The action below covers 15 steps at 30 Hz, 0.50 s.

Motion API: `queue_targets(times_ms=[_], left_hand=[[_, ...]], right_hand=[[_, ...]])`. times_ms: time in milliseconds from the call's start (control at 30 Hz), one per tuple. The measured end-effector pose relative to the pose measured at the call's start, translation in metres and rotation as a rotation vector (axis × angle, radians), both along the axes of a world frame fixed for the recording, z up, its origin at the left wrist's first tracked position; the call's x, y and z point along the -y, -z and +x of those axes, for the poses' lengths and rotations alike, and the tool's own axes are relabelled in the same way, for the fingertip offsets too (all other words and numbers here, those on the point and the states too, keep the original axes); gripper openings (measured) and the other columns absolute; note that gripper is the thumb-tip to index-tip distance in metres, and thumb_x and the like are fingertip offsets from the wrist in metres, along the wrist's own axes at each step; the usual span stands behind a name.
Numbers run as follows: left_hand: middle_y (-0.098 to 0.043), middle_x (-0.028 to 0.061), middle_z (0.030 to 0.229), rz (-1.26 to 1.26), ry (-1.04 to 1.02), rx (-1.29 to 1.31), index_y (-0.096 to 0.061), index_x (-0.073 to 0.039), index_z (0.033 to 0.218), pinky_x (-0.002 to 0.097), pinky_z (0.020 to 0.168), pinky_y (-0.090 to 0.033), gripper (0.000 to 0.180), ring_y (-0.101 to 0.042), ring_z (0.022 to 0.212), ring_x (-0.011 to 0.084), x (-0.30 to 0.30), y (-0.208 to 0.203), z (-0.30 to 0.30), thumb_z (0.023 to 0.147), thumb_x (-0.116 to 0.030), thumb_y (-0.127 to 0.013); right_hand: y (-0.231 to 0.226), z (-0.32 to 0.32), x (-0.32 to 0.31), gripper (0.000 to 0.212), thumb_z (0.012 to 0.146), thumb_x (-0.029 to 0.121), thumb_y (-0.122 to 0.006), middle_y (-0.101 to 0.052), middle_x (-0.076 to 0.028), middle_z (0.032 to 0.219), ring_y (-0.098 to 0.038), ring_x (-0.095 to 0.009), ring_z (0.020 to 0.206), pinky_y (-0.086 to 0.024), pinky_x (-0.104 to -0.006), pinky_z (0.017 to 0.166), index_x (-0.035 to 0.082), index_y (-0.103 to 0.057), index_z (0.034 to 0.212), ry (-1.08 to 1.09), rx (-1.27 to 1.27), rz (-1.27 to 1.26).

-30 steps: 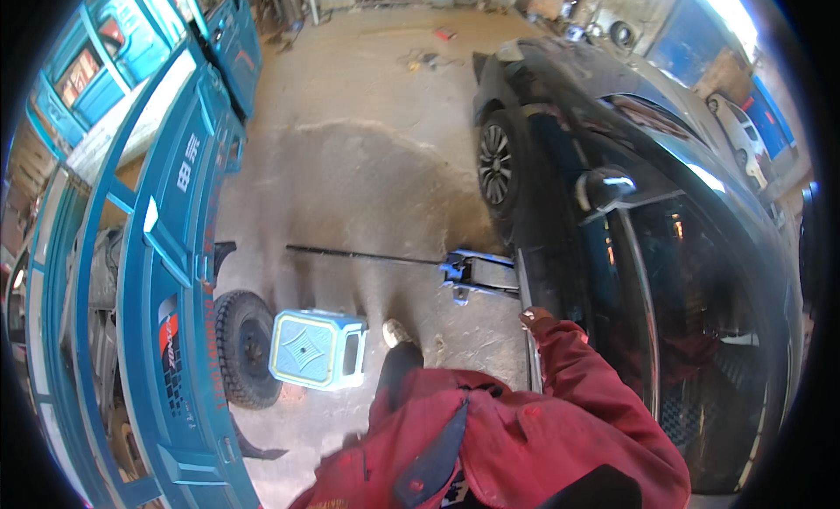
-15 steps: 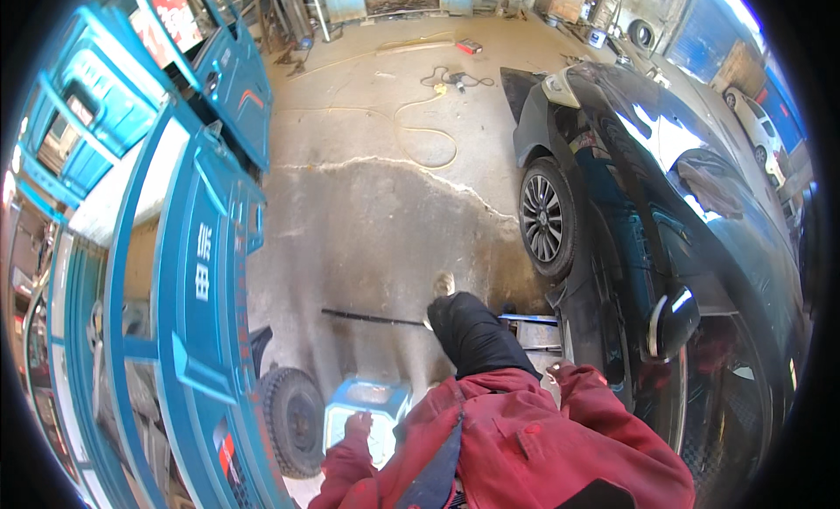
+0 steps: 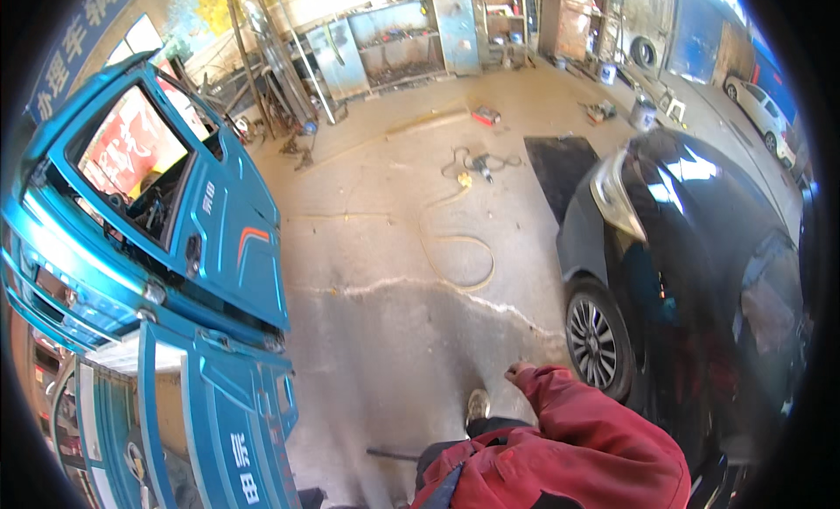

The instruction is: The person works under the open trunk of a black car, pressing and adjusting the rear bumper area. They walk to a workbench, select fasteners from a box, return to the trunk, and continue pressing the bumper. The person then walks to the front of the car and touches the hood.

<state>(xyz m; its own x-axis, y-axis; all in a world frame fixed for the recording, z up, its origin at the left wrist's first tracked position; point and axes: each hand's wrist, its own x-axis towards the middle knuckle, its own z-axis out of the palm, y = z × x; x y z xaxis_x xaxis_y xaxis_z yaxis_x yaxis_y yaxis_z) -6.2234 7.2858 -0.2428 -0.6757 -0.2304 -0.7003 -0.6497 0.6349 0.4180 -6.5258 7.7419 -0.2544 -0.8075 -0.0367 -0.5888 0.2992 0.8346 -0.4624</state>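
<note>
My right hand [image 3: 518,370], at the end of a red sleeve, hangs forward over the concrete floor, left of the black car's front wheel [image 3: 598,341]. It touches nothing that I can see. Its fingers are too small and blurred to read, and nothing shows in them. My left hand is out of the picture. One shoe [image 3: 478,404] is on the floor below the right hand. Beside my legs lies a dark bar [image 3: 391,455], partly covered by them.
A blue truck cab [image 3: 232,255] with its door stands on the left, the black car [image 3: 691,194] on the right. Ahead lie a yellow hose [image 3: 492,268], a corded tool [image 3: 481,166], a red box [image 3: 486,115] and a black mat [image 3: 557,172]. Blue cabinets [image 3: 457,36] stand behind.
I have moved forward and the view has tilted up. My right hand has swung forward; my left hand has left the view. The blue-and-white stool and truck tyre have dropped out of sight.
</note>
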Motion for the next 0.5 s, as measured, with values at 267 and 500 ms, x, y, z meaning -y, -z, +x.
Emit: queue_targets(times_ms=[267,500], left_hand=[[-0.068,0.0163,0.079,0.009,-0.003,-0.16,-0.068,-0.006,0.09,0.0508,0.068,-0.051,0.037,-0.068,0.076,0.0342,0.013,0.0,-0.248,0.09,-0.041,-0.06],[-0.068,0.0168,0.08,-0.028,0.136,0.02,-0.067,-0.006,0.094,0.0522,0.07,-0.051,0.037,-0.068,0.079,0.0357,0.055,0.049,-0.477,0.09,-0.042,-0.06]], right_hand=[[-0.011,-0.208,0.014,0.038,0.087,0.042,-0.064,-0.073,-0.016,0.103,-0.069,-0.034,0.1,-0.053,-0.0438,0.091,0.012,-0.075,0.109,-0.087,-0.131,-0.041],[0.079,-0.266,-0.107,0.051,0.094,0.05,-0.054,-0.065,-0.015,0.128,-0.06,-0.032,0.122,-0.045,-0.0453,0.105,0.019,-0.062,0.134,0.168,0.302,0.291]])
